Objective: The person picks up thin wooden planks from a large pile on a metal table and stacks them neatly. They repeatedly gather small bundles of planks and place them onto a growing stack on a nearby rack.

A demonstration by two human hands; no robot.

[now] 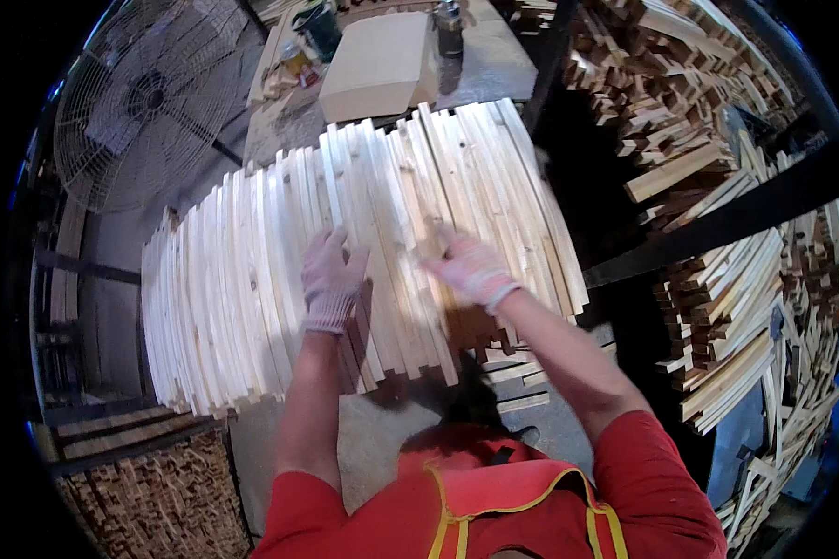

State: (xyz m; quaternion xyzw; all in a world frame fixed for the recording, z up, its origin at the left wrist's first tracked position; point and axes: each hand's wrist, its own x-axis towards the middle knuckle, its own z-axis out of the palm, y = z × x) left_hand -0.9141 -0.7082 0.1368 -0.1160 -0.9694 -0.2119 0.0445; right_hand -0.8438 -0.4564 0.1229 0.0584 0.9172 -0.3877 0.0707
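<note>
A broad row of pale wooden strips (252, 270) lies side by side in front of me, their ends uneven at both edges. My left hand (334, 284), in a whitish knit glove, rests over the middle of the row with its fingers spread. To the right of it, my right hand (475, 270), gloved the same way, is over the strips with thumb and forefinger apart. Slight blur softens its fingertips, and I see nothing held in it. Whether the right fingers touch the wood, I cannot tell.
Behind the row is a worktop with a cardboard box (377, 61), a dark bottle (449, 30) and a dark container (317, 33). A large caged fan (149, 93) stands far left. Stacked wood pieces (717, 317) fill the right side, beyond a dark metal bar (717, 219). More wood (158, 498) is stacked lower left.
</note>
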